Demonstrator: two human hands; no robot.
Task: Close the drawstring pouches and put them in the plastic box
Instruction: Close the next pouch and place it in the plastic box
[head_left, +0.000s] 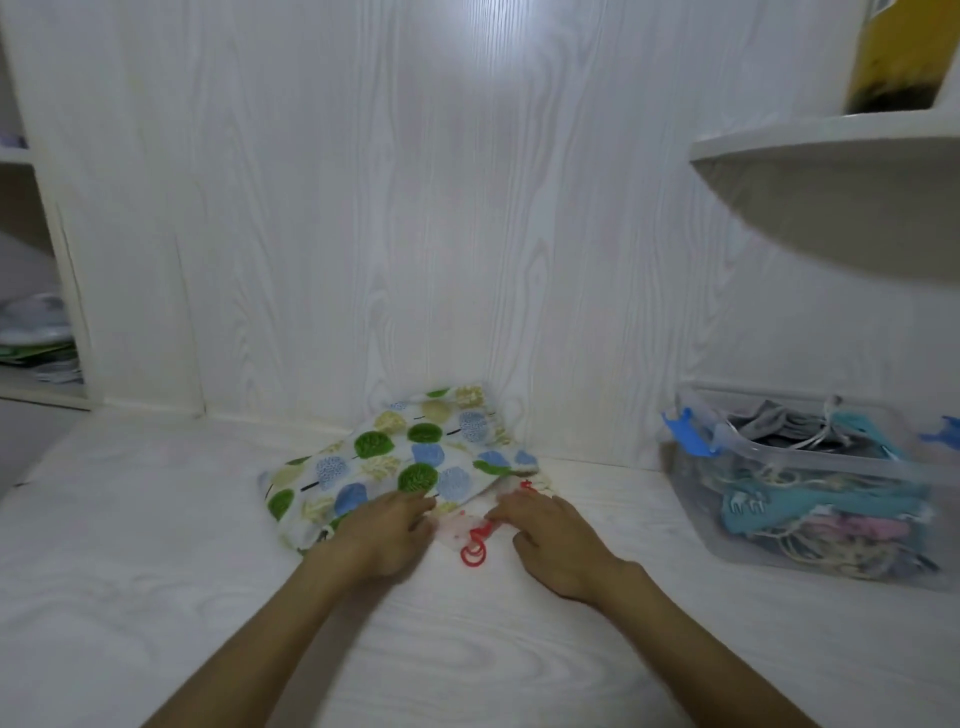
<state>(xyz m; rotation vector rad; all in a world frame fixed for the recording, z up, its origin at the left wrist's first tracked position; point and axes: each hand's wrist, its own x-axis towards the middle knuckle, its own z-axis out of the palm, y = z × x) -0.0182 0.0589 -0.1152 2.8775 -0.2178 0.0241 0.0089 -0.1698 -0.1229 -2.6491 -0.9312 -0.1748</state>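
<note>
the small pale pouch with the red drawstring (470, 525) lies on the white desk (156, 519), tucked under the near edge of the big pouch printed with green and blue dots (395, 457), and i take that dotted pouch as my landmark. my left hand (387, 535) rests on the near edge of the dotted pouch, fingers bent down onto the cloth at the small pouch's left side. my right hand (545, 535) sits just right of it, fingertips pressing or pinching the pale cloth; the blur keeps me from telling which. the red cord loops lie loose between my hands.

the plastic box (810, 488) stands well to the right of the dotted pouch, open and already holding several cloth pouches with trailing cords.

risk, as i judge it: if i pull on cloth instead of the cord, the mouth won't cinch, and the dotted pouch lying on top may drag along.
</note>
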